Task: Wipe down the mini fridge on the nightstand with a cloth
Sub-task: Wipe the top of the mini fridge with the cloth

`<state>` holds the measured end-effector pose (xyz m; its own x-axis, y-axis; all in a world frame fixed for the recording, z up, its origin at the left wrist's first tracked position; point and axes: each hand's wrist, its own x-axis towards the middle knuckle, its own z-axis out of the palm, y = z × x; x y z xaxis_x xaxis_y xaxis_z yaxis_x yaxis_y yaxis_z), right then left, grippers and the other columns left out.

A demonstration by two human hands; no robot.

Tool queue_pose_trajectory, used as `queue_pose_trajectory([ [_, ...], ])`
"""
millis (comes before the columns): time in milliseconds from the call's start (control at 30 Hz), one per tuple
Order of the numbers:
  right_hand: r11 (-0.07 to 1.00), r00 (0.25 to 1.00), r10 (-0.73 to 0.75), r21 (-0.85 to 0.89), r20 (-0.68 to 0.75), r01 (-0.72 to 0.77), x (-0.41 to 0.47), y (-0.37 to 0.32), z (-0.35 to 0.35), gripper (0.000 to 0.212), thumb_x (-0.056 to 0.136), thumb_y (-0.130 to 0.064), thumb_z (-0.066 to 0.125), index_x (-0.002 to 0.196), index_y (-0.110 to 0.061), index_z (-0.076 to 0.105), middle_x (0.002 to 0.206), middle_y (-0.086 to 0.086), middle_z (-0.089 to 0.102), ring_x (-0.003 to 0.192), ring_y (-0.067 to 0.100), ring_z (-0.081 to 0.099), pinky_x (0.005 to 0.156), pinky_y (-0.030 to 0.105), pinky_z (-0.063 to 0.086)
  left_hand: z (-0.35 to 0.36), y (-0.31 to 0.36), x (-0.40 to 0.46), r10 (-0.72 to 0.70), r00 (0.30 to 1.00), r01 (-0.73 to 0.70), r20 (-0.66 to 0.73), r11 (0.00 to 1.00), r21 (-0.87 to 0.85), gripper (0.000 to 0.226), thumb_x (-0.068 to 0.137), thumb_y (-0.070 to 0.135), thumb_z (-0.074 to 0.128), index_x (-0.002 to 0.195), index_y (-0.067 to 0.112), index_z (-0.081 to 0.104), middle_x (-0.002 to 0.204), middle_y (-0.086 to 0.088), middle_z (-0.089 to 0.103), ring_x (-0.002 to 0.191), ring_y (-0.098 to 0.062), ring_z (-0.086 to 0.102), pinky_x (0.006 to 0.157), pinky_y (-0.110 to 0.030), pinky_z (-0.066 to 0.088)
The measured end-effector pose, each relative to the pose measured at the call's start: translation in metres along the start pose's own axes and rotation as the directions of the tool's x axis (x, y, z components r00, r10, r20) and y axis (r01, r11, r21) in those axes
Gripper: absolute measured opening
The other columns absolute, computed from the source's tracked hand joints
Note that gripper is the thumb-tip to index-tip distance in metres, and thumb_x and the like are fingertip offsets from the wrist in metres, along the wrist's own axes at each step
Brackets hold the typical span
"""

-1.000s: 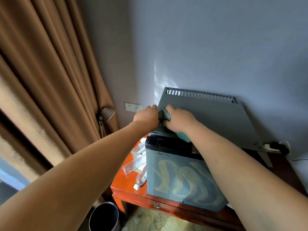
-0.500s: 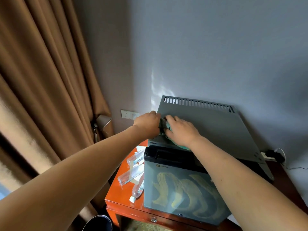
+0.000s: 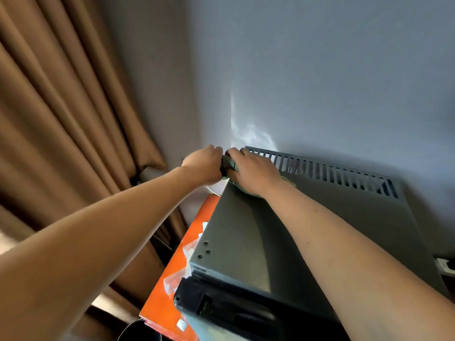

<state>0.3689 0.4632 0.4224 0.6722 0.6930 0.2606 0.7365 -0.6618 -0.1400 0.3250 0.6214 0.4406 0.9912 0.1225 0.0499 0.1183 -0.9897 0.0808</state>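
Note:
The grey mini fridge (image 3: 307,230) stands on an orange-red nightstand (image 3: 170,289) against the wall, its slotted vent along the back edge. At the fridge's back left corner, my right hand (image 3: 253,171) lies on a green cloth (image 3: 286,180) and presses it onto the top; only the cloth's edges show around the hand. My left hand (image 3: 204,164) is curled beside it at the same corner, gripping a dark bunched end of the cloth (image 3: 226,164) between the two hands.
Brown curtains (image 3: 61,143) hang close on the left. Clear plastic items (image 3: 183,269) lie on the nightstand beside the fridge. A dark bin rim (image 3: 138,331) shows below the nightstand. A power strip (image 3: 445,265) sits at the far right.
Both hands have slid with the cloth from the front part of the fridge top back to its rear left corner. The view has moved closer and over the fridge.

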Motion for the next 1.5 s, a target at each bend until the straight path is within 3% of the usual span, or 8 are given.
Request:
queue_pose_trajectory([
  [333, 0.984, 0.987, -0.161, 0.087, 0.026, 0.158, 0.086, 0.037, 0.026, 0.037, 0.089, -0.039, 0.052, 0.125, -0.035, 0.048, 0.11, -0.006, 0.06, 0.095, 0.025, 0.06, 0.074, 0.036, 0.042, 0.018, -0.028, 0.046, -0.204, 0.979, 0.203, -0.029, 0.979, -0.018, 0.032, 0.091, 0.03, 0.062, 0.115, 0.012, 0.052, 0.114, -0.011, 0.055, 0.094, -0.034, 0.063, 0.071, -0.037, 0.048],
  [533, 0.965, 0.968, -0.251, 0.082, 0.024, 0.248, 0.106, 0.044, 0.023, 0.037, 0.087, -0.04, 0.052, 0.124, -0.04, 0.05, 0.106, -0.008, 0.06, 0.092, 0.025, 0.06, 0.075, 0.039, 0.051, 0.018, -0.025, 0.049, -0.296, 0.954, 0.299, -0.055, 0.952, 0.066, 0.032, 0.092, 0.02, 0.057, 0.122, 0.01, 0.051, 0.12, -0.011, 0.054, 0.099, -0.035, 0.064, 0.071, -0.038, 0.048],
  [633, 0.962, 0.964, -0.263, 0.085, 0.028, 0.26, 0.105, 0.045, 0.02, 0.031, 0.088, -0.044, 0.05, 0.118, -0.04, 0.05, 0.102, -0.006, 0.062, 0.088, 0.025, 0.059, 0.07, 0.036, 0.045, 0.012, -0.02, 0.043, -0.315, 0.948, 0.318, -0.041, 0.942, 0.109, 0.031, 0.091, 0.018, 0.055, 0.121, 0.01, 0.052, 0.122, -0.012, 0.054, 0.102, -0.036, 0.063, 0.072, -0.038, 0.048],
  [733, 0.965, 0.968, -0.247, 0.098, 0.037, 0.243, 0.097, 0.044, 0.017, 0.024, 0.086, -0.046, 0.048, 0.108, -0.036, 0.048, 0.096, -0.004, 0.065, 0.085, 0.028, 0.059, 0.067, 0.037, 0.042, 0.002, -0.013, 0.038, -0.287, 0.957, 0.289, -0.035, 0.945, 0.153, 0.024, 0.091, 0.018, 0.057, 0.113, 0.011, 0.054, 0.113, -0.009, 0.053, 0.098, -0.035, 0.063, 0.068, -0.035, 0.043],
  [867, 0.959, 0.975, -0.223, 0.178, -0.022, 0.223, 0.076, 0.05, 0.008, 0.019, 0.084, -0.046, 0.047, 0.096, -0.033, 0.042, 0.083, -0.004, 0.06, 0.078, 0.028, 0.057, 0.066, 0.039, 0.047, -0.017, -0.001, 0.035, -0.201, 0.977, 0.211, -0.069, 0.958, 0.194, 0.007, 0.085, 0.018, 0.057, 0.086, 0.016, 0.051, 0.094, -0.005, 0.056, 0.072, -0.029, 0.058, 0.057, -0.032, 0.042],
  [1100, 0.964, 0.991, -0.114, 0.232, -0.072, 0.128, 0.033, 0.078, -0.015, 0.019, 0.081, -0.042, 0.051, 0.091, -0.028, 0.042, 0.073, -0.004, 0.059, 0.07, 0.027, 0.056, 0.057, 0.037, 0.042, -0.04, 0.044, 0.044, -0.036, 0.998, 0.047, -0.042, 0.957, 0.286, 0.008, 0.087, 0.022, 0.057, 0.083, 0.022, 0.049, 0.085, 0.002, 0.053, 0.074, -0.025, 0.058, 0.057, -0.033, 0.045],
  [1233, 0.99, 0.992, -0.064, 0.115, -0.108, 0.077, -0.002, 0.108, -0.024, 0.022, 0.083, -0.043, 0.05, 0.096, -0.026, 0.046, 0.071, -0.003, 0.057, 0.066, 0.027, 0.055, 0.054, 0.033, 0.038, -0.036, 0.09, 0.049, 0.031, 0.999, -0.032, 0.008, 0.947, 0.32, 0.009, 0.093, 0.025, 0.057, 0.096, 0.02, 0.05, 0.09, 0.002, 0.049, 0.082, -0.025, 0.06, 0.063, -0.037, 0.05],
  [1500, 0.997, 0.995, 0.071, -0.031, -0.077, -0.074, -0.079, 0.187, -0.055, 0.022, 0.087, -0.044, 0.048, 0.099, -0.026, 0.045, 0.071, -0.003, 0.057, 0.064, 0.023, 0.054, 0.052, 0.031, 0.033, -0.014, 0.193, 0.065, 0.209, 0.978, -0.207, 0.025, 0.939, 0.275, 0.012, 0.093, 0.027, 0.057, 0.095, 0.02, 0.048, 0.088, 0.003, 0.047, 0.077, -0.024, 0.057, 0.059, -0.034, 0.043],
])
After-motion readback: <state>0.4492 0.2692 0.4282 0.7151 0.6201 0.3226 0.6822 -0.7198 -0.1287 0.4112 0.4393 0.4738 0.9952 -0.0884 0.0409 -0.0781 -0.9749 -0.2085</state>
